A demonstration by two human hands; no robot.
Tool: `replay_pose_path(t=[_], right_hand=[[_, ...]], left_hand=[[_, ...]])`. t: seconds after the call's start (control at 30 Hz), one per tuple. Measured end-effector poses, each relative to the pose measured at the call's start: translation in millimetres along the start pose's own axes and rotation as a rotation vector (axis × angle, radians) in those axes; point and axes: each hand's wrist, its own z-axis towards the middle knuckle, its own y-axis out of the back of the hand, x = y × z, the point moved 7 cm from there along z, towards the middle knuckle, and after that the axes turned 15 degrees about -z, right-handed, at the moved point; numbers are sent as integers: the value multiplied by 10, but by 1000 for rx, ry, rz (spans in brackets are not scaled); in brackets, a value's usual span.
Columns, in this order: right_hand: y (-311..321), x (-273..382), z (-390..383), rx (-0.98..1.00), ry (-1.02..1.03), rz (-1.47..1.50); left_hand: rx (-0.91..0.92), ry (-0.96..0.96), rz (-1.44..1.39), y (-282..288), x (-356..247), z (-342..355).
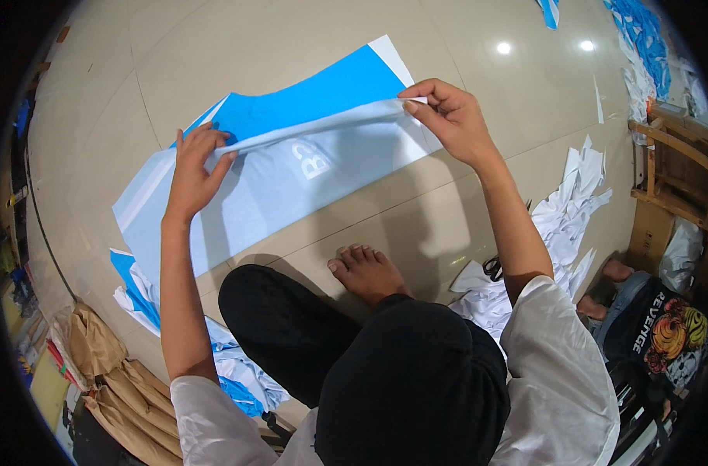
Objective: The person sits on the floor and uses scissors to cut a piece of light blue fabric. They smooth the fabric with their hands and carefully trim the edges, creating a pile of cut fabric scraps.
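A long fabric panel (307, 182) lies on the tiled floor, its pale underside toward me and a bright blue face showing along the far side, with a white printed mark faintly visible. Its long edge is folded over in a strip. My left hand (200, 167) grips that fold toward the left end, fingers curled over it. My right hand (447, 120) pinches the fold at the right end between thumb and forefinger. Black scissor handles (492, 269) show among white fabric scraps (560, 210) to my right, partly hidden.
Blue and white scraps (249, 380) lie lower left, beside brown sacking (113, 388). A cable (51, 248) runs along the left. At right are more fabric (638, 46), a wooden frame (665, 155), cardboard (648, 229) and another person's bare feet (595, 307). My bare foot (366, 276) rests below the panel.
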Motion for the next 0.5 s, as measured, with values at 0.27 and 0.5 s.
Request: replay_pose_path(t=[0.27, 0.5], right_hand=[[34, -13, 705, -175, -29, -163], [-116, -563, 1085, -255, -59, -557]], left_hand=[[154, 320, -305, 100, 8, 118], [130, 417, -217, -56, 290, 455]])
